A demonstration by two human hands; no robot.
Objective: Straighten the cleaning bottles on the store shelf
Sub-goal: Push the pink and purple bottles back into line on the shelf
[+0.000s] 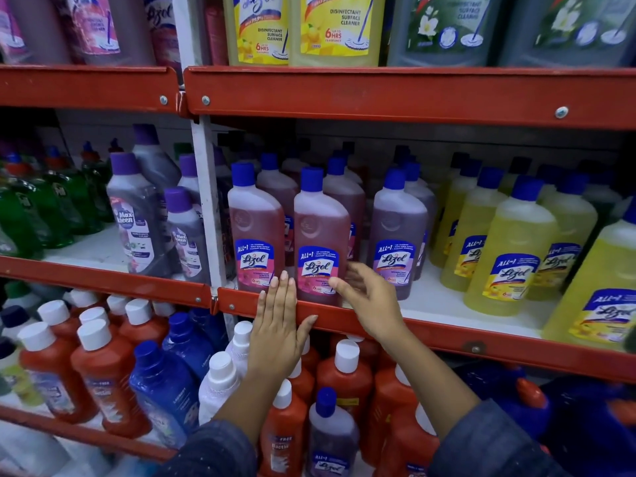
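Two pink Lizol bottles with blue caps stand upright at the front of the middle shelf, one on the left (256,232) and one just right of it (320,239). A purple Lizol bottle (399,235) stands further right, with a gap between. My left hand (279,321) lies flat, fingers spread, over the red shelf lip (447,335) below the two pink bottles. My right hand (370,297) is open beside the right pink bottle, thumb and fingers close to its lower label. Neither hand holds anything.
Yellow Lizol bottles (512,249) fill the right of the middle shelf; Max Kleen bottles (136,215) and green bottles (38,208) stand left of the white upright (206,201). The shelf below holds red, blue and white-capped bottles (103,370). Large bottles line the top shelf (330,25).
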